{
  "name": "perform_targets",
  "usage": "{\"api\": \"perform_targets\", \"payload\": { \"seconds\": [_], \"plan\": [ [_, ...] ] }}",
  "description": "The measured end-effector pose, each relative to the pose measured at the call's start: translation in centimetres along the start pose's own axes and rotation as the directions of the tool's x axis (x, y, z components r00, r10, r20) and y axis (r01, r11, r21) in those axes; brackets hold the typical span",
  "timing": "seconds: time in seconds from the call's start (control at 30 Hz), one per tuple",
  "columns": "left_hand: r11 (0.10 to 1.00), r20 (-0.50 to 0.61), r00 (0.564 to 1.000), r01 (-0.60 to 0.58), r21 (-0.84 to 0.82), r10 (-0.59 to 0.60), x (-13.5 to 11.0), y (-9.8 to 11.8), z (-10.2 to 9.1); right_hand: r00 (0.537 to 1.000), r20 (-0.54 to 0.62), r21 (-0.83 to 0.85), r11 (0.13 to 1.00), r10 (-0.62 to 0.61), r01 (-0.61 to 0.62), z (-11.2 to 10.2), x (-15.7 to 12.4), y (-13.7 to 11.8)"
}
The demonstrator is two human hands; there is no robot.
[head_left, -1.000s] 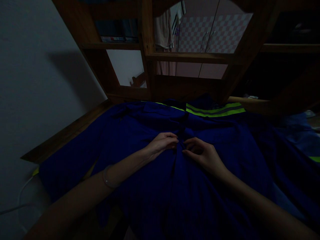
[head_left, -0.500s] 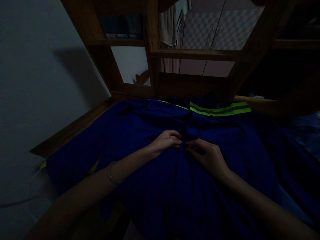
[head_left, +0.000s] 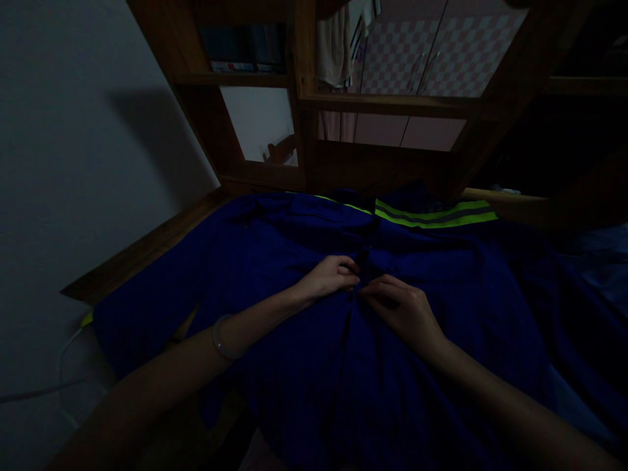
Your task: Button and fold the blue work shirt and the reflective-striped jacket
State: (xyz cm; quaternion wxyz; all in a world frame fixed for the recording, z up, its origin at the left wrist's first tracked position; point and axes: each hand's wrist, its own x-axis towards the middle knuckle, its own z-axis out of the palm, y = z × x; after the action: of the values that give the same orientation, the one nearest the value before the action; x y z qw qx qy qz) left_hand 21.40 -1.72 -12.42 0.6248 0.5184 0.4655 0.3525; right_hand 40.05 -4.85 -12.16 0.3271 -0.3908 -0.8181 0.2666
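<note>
Your left hand (head_left: pixel 330 278) and right hand (head_left: pixel 400 306): fingertips nearly touching, both pinched shut on centre front seam of blue work jacket (head_left: pixel 304 379). Jacket lies spread flat under grip, likely keeping front edges aligned. Hi-vis stripe (head_left: pixel 434 214) just beyond fingertips, rightward. Bracelet (head_left: pixel 220 337) back along left wrist. Wooden shelf frame (head_left: pixel 304 104) farther beyond.

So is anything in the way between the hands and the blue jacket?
No, nothing visible. The left hand and right hand both touch the blue jacket, fingertips close together at its front. Too dark to tell if they pinch it.
</note>
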Motion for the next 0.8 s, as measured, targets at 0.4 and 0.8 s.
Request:
{"api": "perform_targets", "payload": {
  "seconds": [0.4, 0.8],
  "plan": [
    [0.997, 0.007, 0.999, 0.046, -0.064, -0.045, -0.2, 0.1, -0.2, 0.961, -0.024, 0.260, 0.930, 0.277, -0.261, -0.1, 0.2, 1.0],
    [0.918, -0.143, 0.943, -0.243, 0.314, 0.299, -1.2, -0.9, 1.9, 0.944, 0.023, 0.346, 0.883, 0.329, -0.316, -0.7, 0.5, 0.9]
  ]
}}
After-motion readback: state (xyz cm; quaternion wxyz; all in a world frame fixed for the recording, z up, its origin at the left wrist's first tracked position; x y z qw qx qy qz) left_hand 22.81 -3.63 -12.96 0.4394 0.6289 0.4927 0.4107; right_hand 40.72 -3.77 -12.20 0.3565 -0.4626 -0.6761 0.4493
